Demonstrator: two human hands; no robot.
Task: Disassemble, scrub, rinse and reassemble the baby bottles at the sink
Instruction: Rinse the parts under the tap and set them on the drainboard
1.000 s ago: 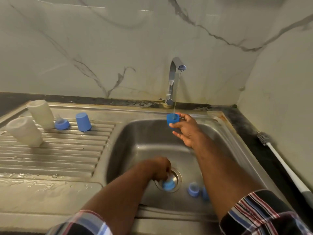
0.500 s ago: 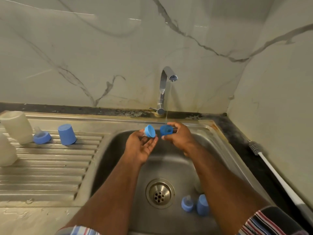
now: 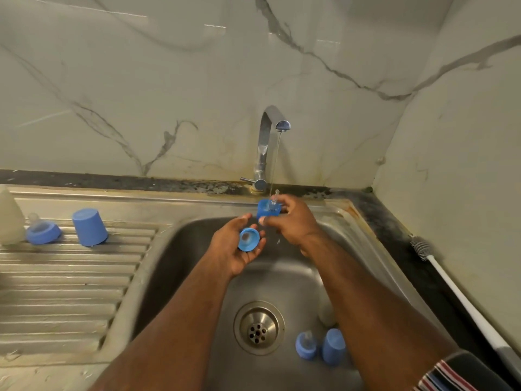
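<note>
Steel ribs of the draining board [image 3: 64, 280] are carrying the washed parts at the far left: a pale bottle [image 3: 10, 218], a blue collar with its teat [image 3: 42, 232] and an upturned blue cap [image 3: 89, 227], probably set there so water runs off. Moving right, the left hand [image 3: 235, 248] is lying palm up over the sink [image 3: 174, 266], fingers [image 3: 255, 253] loosely curled round a blue ring [image 3: 248, 239], waiting its turn, I think. Half a second ago this ring was pinched higher, beside the other piece; now it is sitting lower in the palm. The right hand [image 3: 293, 220] is gripping a second blue collar [image 3: 269, 208] under the tap [image 3: 267, 145], so the stream is flushing the teat. Lower right, a collar [image 3: 306, 345] and a cap [image 3: 333, 346] are lying in the basin, a brush [image 3: 451, 283] on the worktop.
</note>
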